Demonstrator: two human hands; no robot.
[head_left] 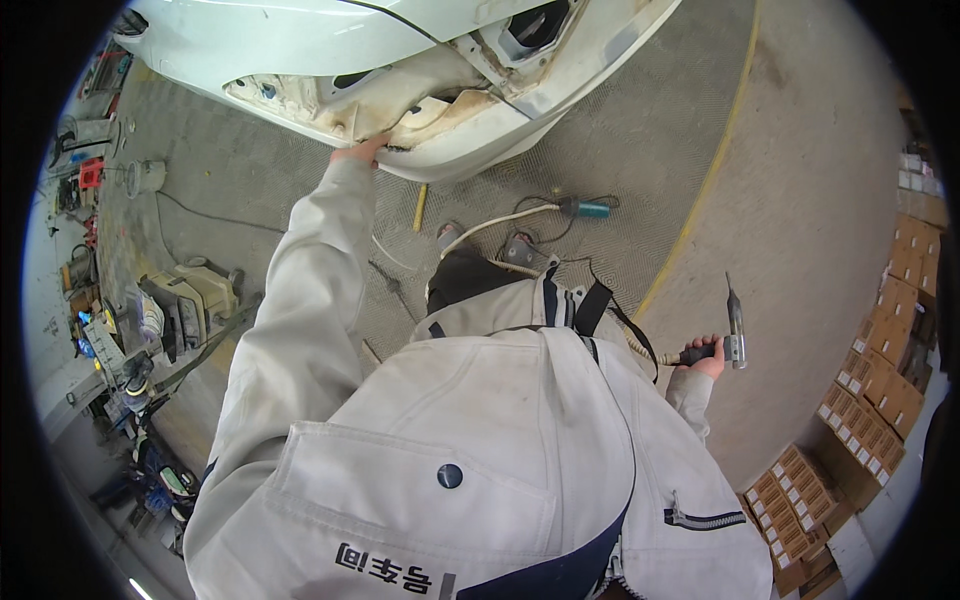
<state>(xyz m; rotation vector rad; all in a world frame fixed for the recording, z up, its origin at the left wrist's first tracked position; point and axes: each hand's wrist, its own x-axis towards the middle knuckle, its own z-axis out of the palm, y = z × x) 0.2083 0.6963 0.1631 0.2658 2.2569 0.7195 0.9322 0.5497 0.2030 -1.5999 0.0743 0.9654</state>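
Note:
A white car bumper (450, 165) curves across the top of the view, with open recesses and dirty inner edges. My left hand (364, 151) reaches out to its near rim, the fingers closed over the edge; their tips are partly hidden. Off to the right, well away from the car, my right hand (710, 362) grips the black handle of a hot-air gun (738, 345). Its metal barrel ends in a narrow nozzle pointing up in the view. A beige ribbed hose (638, 348) runs from the handle towards my body.
On the floor lie a teal cylindrical unit (586, 208) with cable and hose, and a yellow stick (420, 208). A wheeled machine (195, 300) and a bucket (146, 178) stand left. Stacked cardboard boxes (862, 420) line the right side. My feet are below the bumper.

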